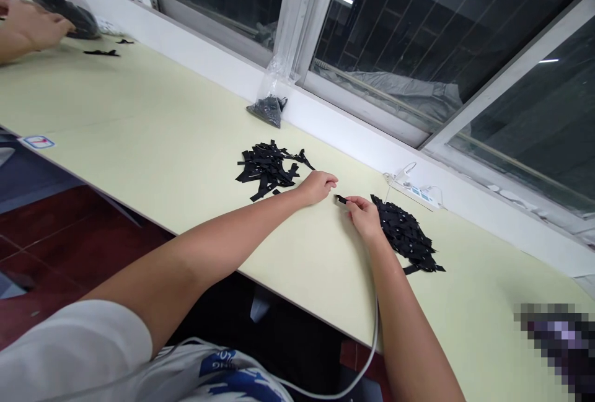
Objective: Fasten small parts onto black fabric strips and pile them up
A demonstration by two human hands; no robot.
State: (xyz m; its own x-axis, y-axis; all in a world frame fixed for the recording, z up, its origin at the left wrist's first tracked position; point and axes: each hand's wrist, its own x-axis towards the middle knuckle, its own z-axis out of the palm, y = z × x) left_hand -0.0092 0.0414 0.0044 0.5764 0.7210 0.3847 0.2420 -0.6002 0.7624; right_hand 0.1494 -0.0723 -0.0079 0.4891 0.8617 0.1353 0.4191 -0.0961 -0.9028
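My right hand (365, 215) pinches a short black fabric strip (341, 199), its free end pointing left. Just to the left, my left hand (318, 187) hovers over the table with its fingers curled together; whether anything small is between them is hidden. A loose pile of black strips (267, 166) with small pale spots lies beyond my left forearm. Beside my right wrist is a denser pile of similar black strips (406, 235).
A clear bag of dark pieces (267, 111) leans by the window wall. A white power strip (418, 193) lies behind the right pile. A white cable (375, 321) hangs over the table edge. Another person's hand (35, 25) works beside a larger bag (79, 18) at far left.
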